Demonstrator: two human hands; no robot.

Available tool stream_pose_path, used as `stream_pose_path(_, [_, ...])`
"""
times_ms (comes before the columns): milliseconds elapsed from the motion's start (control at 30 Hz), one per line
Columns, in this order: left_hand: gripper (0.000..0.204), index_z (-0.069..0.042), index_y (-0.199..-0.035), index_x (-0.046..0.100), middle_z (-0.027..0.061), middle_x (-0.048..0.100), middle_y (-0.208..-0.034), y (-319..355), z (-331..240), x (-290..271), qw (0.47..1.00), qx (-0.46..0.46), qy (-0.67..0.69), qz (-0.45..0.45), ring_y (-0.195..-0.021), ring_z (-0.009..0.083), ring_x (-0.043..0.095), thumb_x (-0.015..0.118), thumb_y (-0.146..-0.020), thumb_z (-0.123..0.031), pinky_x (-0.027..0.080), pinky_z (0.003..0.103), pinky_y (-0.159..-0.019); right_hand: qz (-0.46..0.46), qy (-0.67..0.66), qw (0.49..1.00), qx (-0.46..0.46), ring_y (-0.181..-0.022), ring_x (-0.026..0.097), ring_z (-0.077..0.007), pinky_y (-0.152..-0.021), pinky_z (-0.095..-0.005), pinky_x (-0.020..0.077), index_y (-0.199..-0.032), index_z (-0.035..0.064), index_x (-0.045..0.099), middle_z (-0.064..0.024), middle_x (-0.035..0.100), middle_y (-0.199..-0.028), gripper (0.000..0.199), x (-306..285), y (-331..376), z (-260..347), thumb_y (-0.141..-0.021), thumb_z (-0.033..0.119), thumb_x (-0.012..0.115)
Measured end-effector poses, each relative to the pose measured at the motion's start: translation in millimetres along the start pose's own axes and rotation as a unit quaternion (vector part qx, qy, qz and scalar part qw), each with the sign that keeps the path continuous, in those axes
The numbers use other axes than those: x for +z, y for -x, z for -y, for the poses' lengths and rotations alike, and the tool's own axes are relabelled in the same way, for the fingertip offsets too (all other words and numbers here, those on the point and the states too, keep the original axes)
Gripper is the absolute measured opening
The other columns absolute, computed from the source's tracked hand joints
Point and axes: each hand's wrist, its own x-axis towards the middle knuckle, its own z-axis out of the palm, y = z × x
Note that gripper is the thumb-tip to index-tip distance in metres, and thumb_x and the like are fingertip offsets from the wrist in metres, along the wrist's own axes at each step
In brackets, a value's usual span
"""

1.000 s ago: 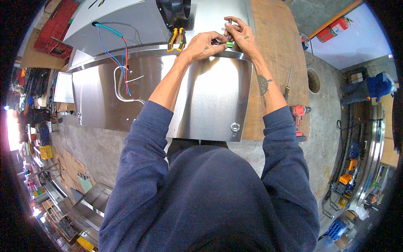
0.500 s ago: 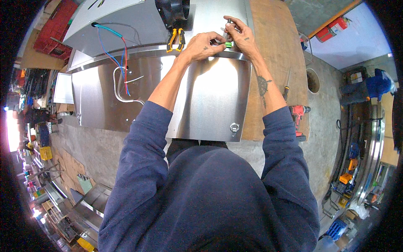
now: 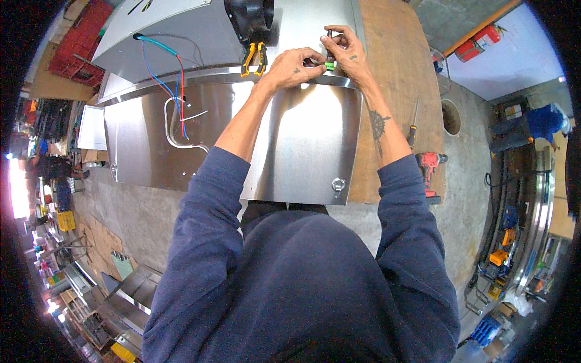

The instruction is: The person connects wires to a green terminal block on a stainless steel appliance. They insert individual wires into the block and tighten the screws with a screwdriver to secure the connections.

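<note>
Over the far edge of the steel panel (image 3: 315,145), my left hand (image 3: 294,69) is closed, thumb and fingers pinching a small green block (image 3: 330,66) that looks like a terminal connector. My right hand (image 3: 352,58) grips a slim dark screwdriver (image 3: 330,34), held upright above the block. Its tip is too small to make out, so contact cannot be confirmed. Yellow-and-black pliers (image 3: 253,59) lie left of my left hand, handles toward me. Red and blue wires (image 3: 180,100) hang from a teal sleeve on the grey metal housing (image 3: 175,45), over a white cable (image 3: 168,124).
A black round duct fitting (image 3: 249,21) stands behind the pliers. On the wooden tabletop (image 3: 393,72) at right lie a long screwdriver (image 3: 413,130) and a red cordless drill (image 3: 428,169). A person in blue (image 3: 541,124) is at the far right. Shelves and crates line the left.
My right hand's fingers have shifted slightly around the screwdriver, and the green block appears slightly turned. My left hand stays nearly in place.
</note>
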Motion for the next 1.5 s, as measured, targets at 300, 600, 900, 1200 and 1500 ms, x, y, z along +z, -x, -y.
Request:
stream_pose_path(300, [0.040, -0.008, -0.117, 0.079, 0.0127, 0.079, -0.098, 1, -6, -3, 1.000, -0.005, 0.003, 0.014, -0.087, 0.0218, 0.074, 0.080, -0.090, -0.037, 0.058, 0.037, -0.083, 0.052, -0.082, 0.995, 0.024, -0.074, 0.062, -0.0094, -0.068, -0.0263, 0.0528, -0.134, 0.0085, 0.068, -0.0030, 0.070, -0.089, 0.033, -6, -2, -1, -0.105, 0.023, 0.070])
stream_pose_path(600, [0.037, -0.007, -0.118, 0.078, 0.0141, 0.078, -0.102, 1, -4, -2, 1.000, 0.010, -0.002, 0.011, -0.090, 0.0225, 0.074, 0.076, -0.093, -0.034, 0.059, 0.037, -0.085, 0.015, 0.012, 1.000, 0.023, -0.079, 0.064, -0.0104, -0.072, -0.0260, 0.0542, -0.136, 0.0021, 0.064, -0.0060, 0.071, -0.094, 0.033, -2, 2, 9, -0.108, 0.020, 0.064])
stream_pose_path(900, [0.035, -0.007, -0.117, 0.079, 0.0116, 0.079, -0.103, -1, -3, -1, 1.000, 0.019, 0.003, 0.015, -0.089, 0.0220, 0.074, 0.075, -0.093, -0.032, 0.059, 0.036, -0.085, -0.030, 0.008, 1.000, -0.002, -0.089, 0.069, -0.0145, -0.078, -0.0289, 0.0566, -0.135, 0.0039, 0.065, -0.0081, 0.073, -0.102, 0.033, -3, 0, -3, -0.106, 0.019, 0.065])
stream_pose_path(1200, [0.046, -0.009, -0.119, 0.079, 0.0132, 0.078, -0.112, -5, 11, 12, 0.999, 0.030, 0.022, 0.029, -0.096, 0.0270, 0.076, 0.076, -0.081, -0.035, 0.060, 0.040, -0.088, -0.029, 0.060, 0.995, 0.072, -0.101, 0.065, -0.0164, -0.087, -0.0325, 0.0545, -0.141, 0.0084, 0.064, -0.0078, 0.071, -0.112, 0.042, -1, -5, -12, -0.106, 0.030, 0.068])
stream_pose_path(1500, [0.028, -0.017, -0.093, 0.082, 0.0150, 0.078, -0.088, -12, 12, 30, 0.997, 0.039, -0.034, -0.054, -0.084, 0.0376, 0.074, 0.075, -0.073, -0.036, 0.057, 0.050, -0.074, 0.022, -0.004, 0.999, 0.029, -0.093, 0.060, -0.0149, -0.086, -0.0307, 0.0518, -0.149, 0.0088, 0.054, -0.0069, 0.067, -0.111, 0.047, -31, -22, -58, -0.109, 0.031, 0.064])
